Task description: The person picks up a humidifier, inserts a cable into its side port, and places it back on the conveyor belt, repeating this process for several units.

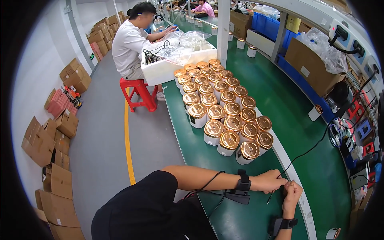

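My left hand (269, 181) is closed around a thin black cable (303, 154) near the table's right edge. The cable's short end, with a small metal tip, hangs below the fingers. My right hand (293, 193) is also closed, its curled fingertips meeting those of my left hand. What lies between the fingertips is hidden. Just beyond my arms, on the green table (190, 149), stand several rows of white canisters (229, 143) with shiny rose-gold lids.
A white foam box (160, 72) with clear bags and black wires sits at the table's far end. Beside it a person (130, 42) sits on a red stool (139, 95). Right of the table's pale rim runs a green conveyor belt (298, 116). The cable reaches toward a power strip (354, 42).
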### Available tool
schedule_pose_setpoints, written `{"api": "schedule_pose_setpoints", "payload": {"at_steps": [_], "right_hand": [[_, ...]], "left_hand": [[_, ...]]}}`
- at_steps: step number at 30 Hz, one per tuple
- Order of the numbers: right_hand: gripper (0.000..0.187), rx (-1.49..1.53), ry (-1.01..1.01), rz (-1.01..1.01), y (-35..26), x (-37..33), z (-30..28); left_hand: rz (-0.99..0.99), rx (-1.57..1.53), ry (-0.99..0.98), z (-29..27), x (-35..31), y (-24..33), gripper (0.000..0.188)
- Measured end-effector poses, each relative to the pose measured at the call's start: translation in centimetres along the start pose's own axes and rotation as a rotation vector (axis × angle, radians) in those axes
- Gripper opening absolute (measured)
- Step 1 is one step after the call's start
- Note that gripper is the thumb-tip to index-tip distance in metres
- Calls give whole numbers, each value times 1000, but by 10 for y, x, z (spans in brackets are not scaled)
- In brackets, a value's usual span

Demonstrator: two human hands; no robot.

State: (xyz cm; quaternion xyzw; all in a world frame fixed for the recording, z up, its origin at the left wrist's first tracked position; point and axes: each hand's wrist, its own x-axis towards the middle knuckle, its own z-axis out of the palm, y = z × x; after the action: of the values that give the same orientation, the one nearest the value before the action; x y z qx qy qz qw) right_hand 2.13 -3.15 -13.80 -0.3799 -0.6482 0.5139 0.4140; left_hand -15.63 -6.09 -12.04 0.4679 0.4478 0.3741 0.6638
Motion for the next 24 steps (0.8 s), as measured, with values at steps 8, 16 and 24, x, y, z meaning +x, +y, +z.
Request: {"api": "schedule_pose_setpoints", "payload": {"at_steps": [8,16,24], "right_hand": [[33,-48,-34,-28,-6,6,-4],[30,-24,0,25,-8,5,1],[31,8,-1,-3,6,11,-5]], "left_hand": [[23,33,4,-2,3,5,48],[19,60,26,-2,6,1,45],[13,34,-3,-6,17,-3,42]]}}
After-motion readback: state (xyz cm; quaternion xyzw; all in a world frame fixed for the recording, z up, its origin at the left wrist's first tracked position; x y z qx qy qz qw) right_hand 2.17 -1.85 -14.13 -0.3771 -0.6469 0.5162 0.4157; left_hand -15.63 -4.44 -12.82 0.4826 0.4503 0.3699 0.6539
